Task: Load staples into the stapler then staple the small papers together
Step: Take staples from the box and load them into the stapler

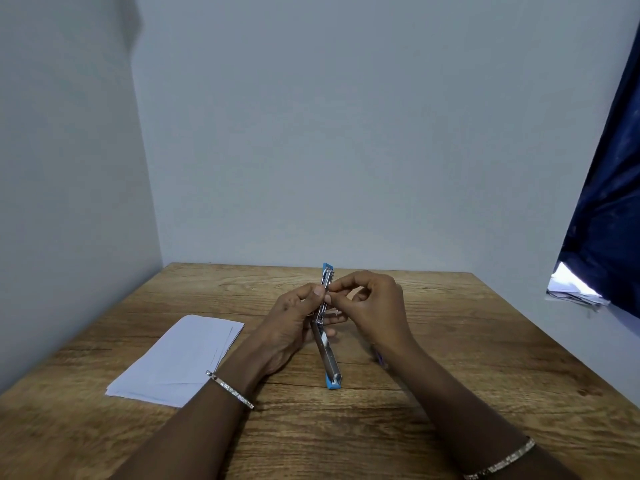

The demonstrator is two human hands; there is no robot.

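I hold the stapler [330, 362] swung open in front of me, so that its inside lies bare for loading. My left hand [294, 317] curls its fingers round the stapler's middle to keep it steady. My right hand [372, 303], at the stapler's right side, pinches thumb and forefinger against its upper half (on a short strip of staples [334, 311], I believe, though it is too small to be sure). The small papers [176, 362] lie on the desk [450, 341] left of the stapler, out of the way until loading is done.
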